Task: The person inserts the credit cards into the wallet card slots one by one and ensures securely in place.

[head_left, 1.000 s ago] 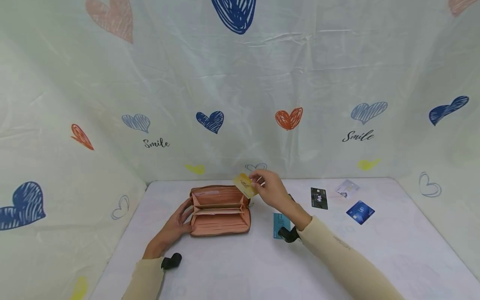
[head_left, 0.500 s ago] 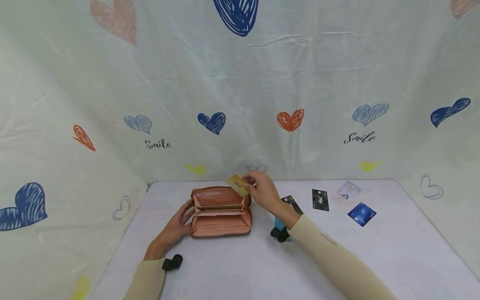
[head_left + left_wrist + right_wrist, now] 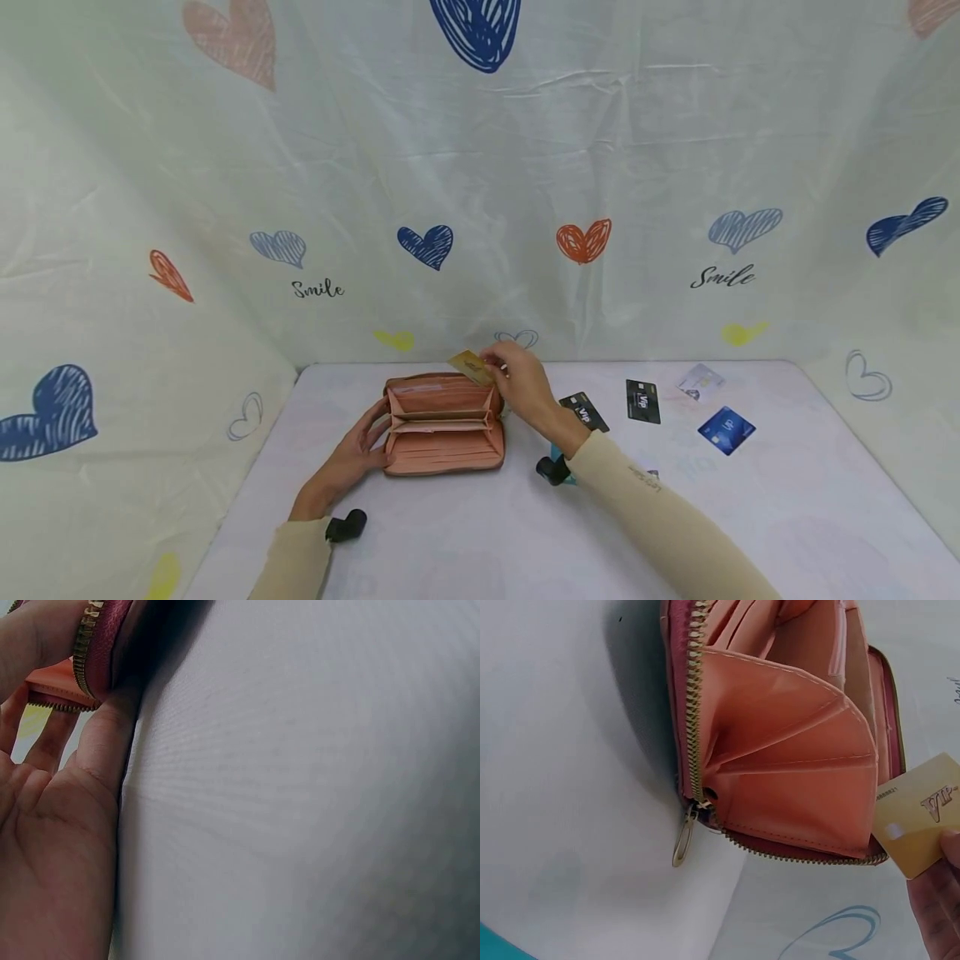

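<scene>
An unzipped salmon-pink wallet lies spread on the table, its pleated compartments facing up. My left hand grips its left side. In the left wrist view, the left thumb and fingers are around the zippered edge. My right hand pinches a gold VIP card at the wallet's far right corner. The right wrist view has the card tilted, one corner at the back panel's edge; whether it is inside a slot cannot be told. A zip pull hangs from the wallet's side.
Right of the wallet lie two black VIP cards, a pale card and a blue card. A teal card is partly under the right wrist. Behind the table hangs a heart-printed curtain.
My right hand has moved left with the gold card, bringing it to the wallet's far edge and tilting it flatter. A black card beside the right wrist has come into view. The left hand stays put.
</scene>
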